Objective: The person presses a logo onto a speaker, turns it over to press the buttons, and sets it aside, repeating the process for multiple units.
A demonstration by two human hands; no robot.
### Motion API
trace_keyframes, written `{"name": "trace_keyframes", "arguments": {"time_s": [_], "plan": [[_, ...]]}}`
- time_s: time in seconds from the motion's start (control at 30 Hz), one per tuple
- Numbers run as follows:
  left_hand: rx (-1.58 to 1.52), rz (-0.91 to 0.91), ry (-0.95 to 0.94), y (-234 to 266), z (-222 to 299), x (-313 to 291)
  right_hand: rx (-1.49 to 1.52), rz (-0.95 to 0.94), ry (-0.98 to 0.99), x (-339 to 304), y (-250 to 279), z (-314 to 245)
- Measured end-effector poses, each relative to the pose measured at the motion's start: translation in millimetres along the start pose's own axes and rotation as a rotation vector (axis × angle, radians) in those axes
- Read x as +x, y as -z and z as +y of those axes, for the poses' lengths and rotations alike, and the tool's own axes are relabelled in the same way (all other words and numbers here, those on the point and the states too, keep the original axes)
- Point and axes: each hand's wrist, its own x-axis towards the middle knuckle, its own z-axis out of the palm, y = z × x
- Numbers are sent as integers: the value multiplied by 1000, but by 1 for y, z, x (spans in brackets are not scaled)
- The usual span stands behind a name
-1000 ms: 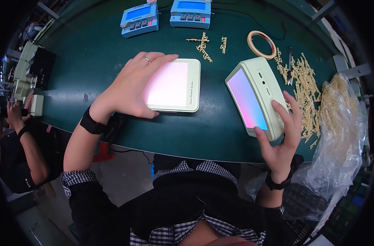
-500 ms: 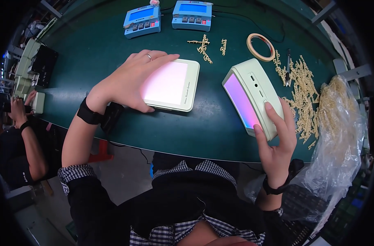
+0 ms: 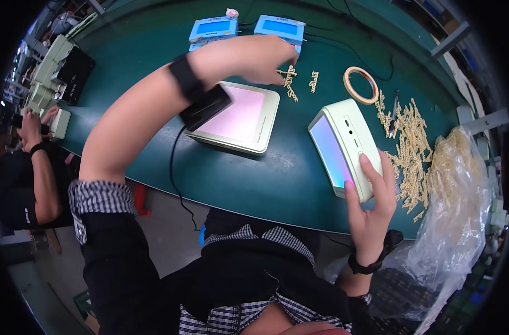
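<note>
My right hand (image 3: 374, 201) grips the near end of a pale green box-shaped speaker (image 3: 359, 156). This speaker stands on its side, its glowing blue-violet panel turned left and its ports facing up. Over the table's far middle, my left hand (image 3: 265, 60) is blurred, thumb and fingers apart, nothing visible in it. It is nearest to a small cluster of tan letter-shaped pieces (image 3: 290, 89) and covers part of a blue boxed device (image 3: 279, 28). Below my left forearm lies a second pale green speaker (image 3: 240, 120), its pinkish lit panel facing up.
Right of the speakers are a roll of tape (image 3: 360, 85), a dark slim tool (image 3: 394, 111), a pile of tan letter pieces (image 3: 413, 145) and a clear plastic bag (image 3: 455, 195). Another blue device (image 3: 213, 28) stands far left. A co-worker's arm (image 3: 45, 178) shows at left.
My left hand has let go of the flat-lying speaker and moved up and right to the small letter pieces. My right hand keeps its grip. The view has shifted slightly.
</note>
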Motion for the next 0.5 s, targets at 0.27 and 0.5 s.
{"name": "trace_keyframes", "arguments": {"time_s": [0.27, 0.5], "plan": [[239, -51, 80, -14, -24, 65, 36, 61, -5, -1, -6, 3], [322, 148, -145, 3, -16, 50, 92, 64, -20, 4, -5, 7]]}}
